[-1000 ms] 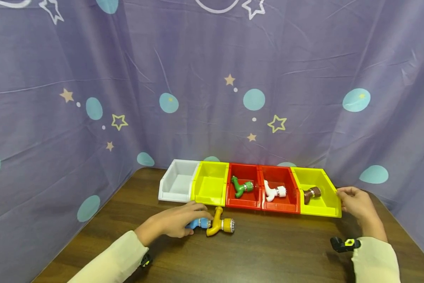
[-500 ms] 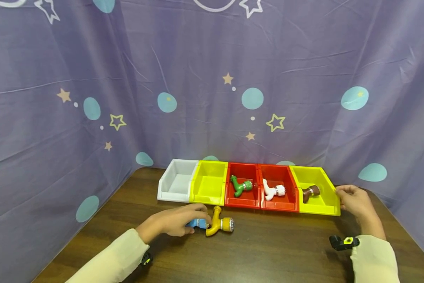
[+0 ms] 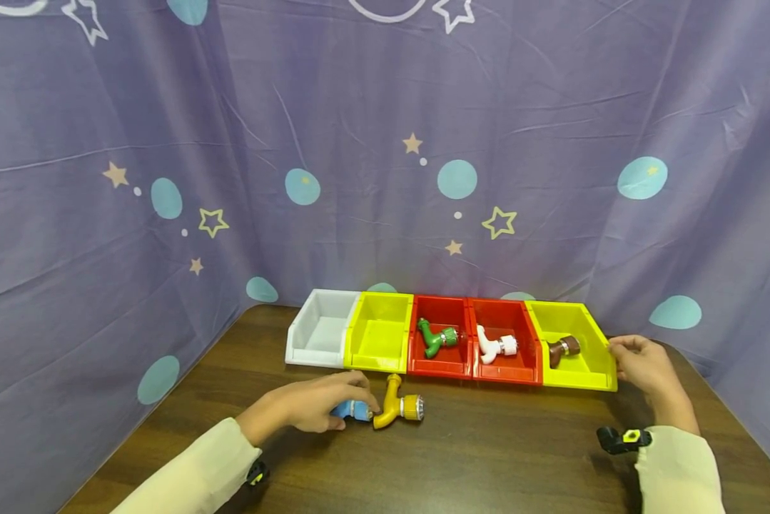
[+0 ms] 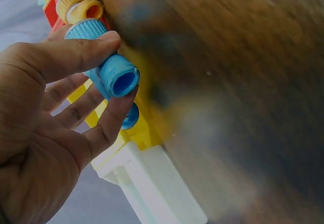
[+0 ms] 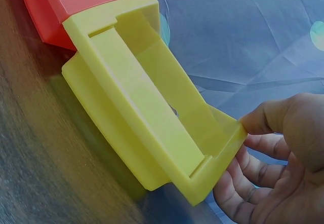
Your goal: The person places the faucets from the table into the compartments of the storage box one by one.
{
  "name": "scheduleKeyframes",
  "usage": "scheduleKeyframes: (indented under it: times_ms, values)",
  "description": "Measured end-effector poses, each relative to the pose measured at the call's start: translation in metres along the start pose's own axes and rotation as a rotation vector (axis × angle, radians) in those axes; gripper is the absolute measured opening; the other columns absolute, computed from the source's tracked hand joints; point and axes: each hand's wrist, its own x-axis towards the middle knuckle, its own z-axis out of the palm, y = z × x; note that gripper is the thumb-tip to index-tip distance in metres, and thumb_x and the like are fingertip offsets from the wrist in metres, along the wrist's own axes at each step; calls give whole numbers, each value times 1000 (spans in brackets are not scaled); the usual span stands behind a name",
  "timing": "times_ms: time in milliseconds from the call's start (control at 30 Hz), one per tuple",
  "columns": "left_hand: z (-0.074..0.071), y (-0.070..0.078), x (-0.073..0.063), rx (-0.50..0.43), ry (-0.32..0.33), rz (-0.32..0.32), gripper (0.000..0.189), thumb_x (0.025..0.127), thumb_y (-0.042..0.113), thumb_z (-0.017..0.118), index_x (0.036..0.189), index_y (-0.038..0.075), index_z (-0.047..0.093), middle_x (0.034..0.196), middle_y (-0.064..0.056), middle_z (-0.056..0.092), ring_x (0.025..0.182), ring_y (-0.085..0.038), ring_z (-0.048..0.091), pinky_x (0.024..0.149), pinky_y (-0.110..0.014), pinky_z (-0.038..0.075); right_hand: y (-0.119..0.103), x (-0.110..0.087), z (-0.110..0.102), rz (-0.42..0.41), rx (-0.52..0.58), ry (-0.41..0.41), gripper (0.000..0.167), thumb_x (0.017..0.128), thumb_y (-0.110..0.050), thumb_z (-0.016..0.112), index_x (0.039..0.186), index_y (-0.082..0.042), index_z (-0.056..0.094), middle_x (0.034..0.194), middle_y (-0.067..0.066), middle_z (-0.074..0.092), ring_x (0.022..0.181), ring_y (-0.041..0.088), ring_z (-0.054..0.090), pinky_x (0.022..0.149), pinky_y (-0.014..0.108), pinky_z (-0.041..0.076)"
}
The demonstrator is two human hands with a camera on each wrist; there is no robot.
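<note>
In the head view my left hand (image 3: 314, 403) pinches a blue plastic tap (image 3: 354, 410) just over or on the table. The left wrist view shows the thumb across the blue tap (image 4: 120, 76), its open end facing the camera. Right beside it lies a yellow tap (image 3: 392, 407) with an orange-yellow knob. My right hand (image 3: 648, 368) grips the side rim of the rightmost yellow bin (image 3: 599, 375). Its thumb is on the edge of the yellow bin (image 5: 152, 102) and its fingers lie along the outer wall. A brown tap (image 3: 564, 350) sits inside that bin.
Left of that bin, a row continues with two red bins, holding a white tap (image 3: 497, 346) and a green tap (image 3: 436, 338). Then come another yellow bin (image 3: 380, 343) and a white bin (image 3: 314, 355). A patterned curtain (image 3: 385, 157) hangs behind the wooden table (image 3: 474, 464).
My left hand has shifted slightly left with the blue tap, away from the yellow tap. The right hand stays on the bin rim.
</note>
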Motion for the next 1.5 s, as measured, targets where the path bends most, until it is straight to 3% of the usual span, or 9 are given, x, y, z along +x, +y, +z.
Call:
scheduleKeyframes:
  times_ms: [300, 633, 1000, 1300, 1500]
  values:
    - [-13, 7, 3, 19, 46, 48, 59, 84, 0, 79, 134, 27, 64, 126, 9, 54, 114, -7, 51, 99, -28, 48, 0, -3, 0, -8, -9, -14, 43, 106, -21, 43, 130, 15, 51, 122, 35, 55, 84, 15, 61, 70, 31, 58]
    - [-39, 2, 23, 91, 92, 50, 57, 85, 1, 77, 136, 24, 64, 129, 4, 54, 118, -13, 51, 104, -32, 46, 1, -2, -1, -12, 4, -11, 44, 107, -21, 43, 131, 16, 49, 122, 36, 55, 84, 14, 61, 69, 30, 58]
    - [-63, -21, 57, 120, 109, -7, 55, 82, -5, 76, 131, 18, 67, 129, -2, 55, 119, -19, 52, 104, -37, 47, 0, -1, -1, -10, 6, -7, 44, 107, -21, 43, 131, 16, 49, 121, 35, 55, 82, 13, 61, 68, 30, 58]
    - [-64, -49, 83, 79, 75, -83, 53, 81, -9, 75, 129, 13, 67, 129, -4, 57, 120, -23, 54, 103, -40, 47, 0, -1, -1, -5, -3, -6, 44, 107, -22, 44, 130, 15, 50, 121, 35, 55, 83, 13, 61, 69, 31, 58]
    - [-62, -56, 95, 74, 55, -137, 56, 80, -8, 75, 132, 11, 67, 129, -7, 58, 120, -23, 55, 103, -40, 48, -1, -2, 1, -6, 4, 7, 43, 106, -21, 45, 129, 15, 52, 119, 33, 57, 82, 14, 61, 69, 31, 58]
